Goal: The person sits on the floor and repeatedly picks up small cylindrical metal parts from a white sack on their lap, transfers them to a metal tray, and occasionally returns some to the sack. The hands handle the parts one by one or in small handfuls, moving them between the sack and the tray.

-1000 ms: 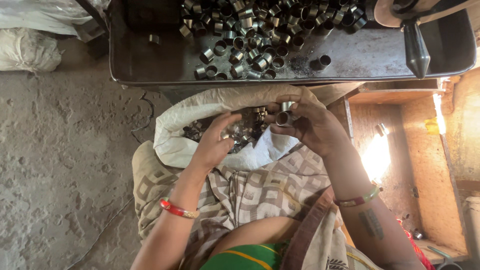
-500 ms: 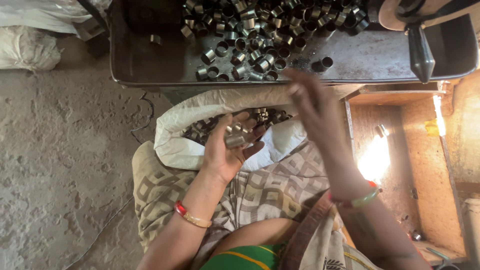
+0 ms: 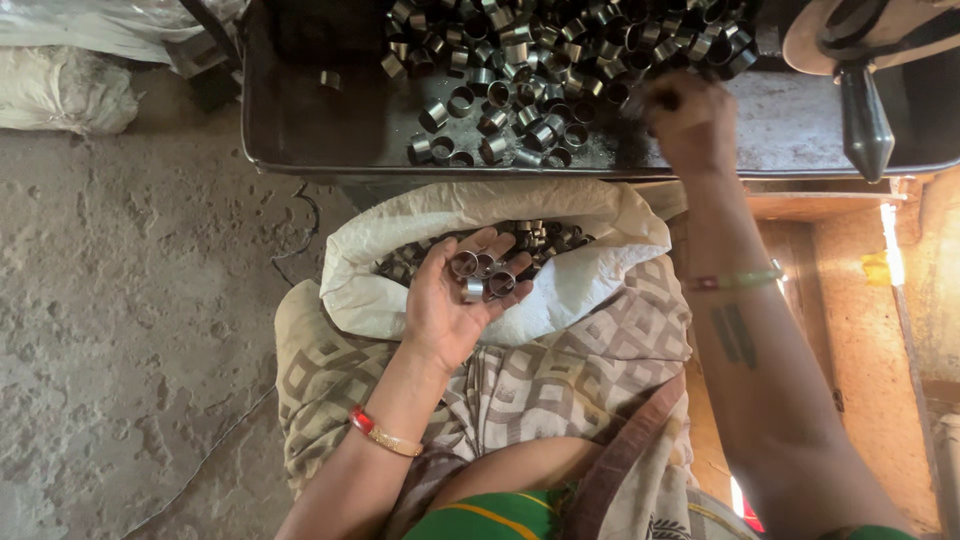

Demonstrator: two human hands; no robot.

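right hand (image 3: pixel 690 120) now over tray (image 3: pixel 300 140) — rings (image 3: pixel 478 275) in left palm (image 3: pixel 455 300)

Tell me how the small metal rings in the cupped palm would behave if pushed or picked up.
The metal rings look rigid, short steel tubes, so probably stiff and fairly heavy for their size. Their round, shiny walls suggest they would roll and slip easily; several lie on their sides in the left hand. Loose in the tray, they would likely scatter when nudged.

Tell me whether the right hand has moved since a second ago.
Yes. The right hand has gone from over the white sack of metal rings up onto the grey metal tray, by the loose rings there.
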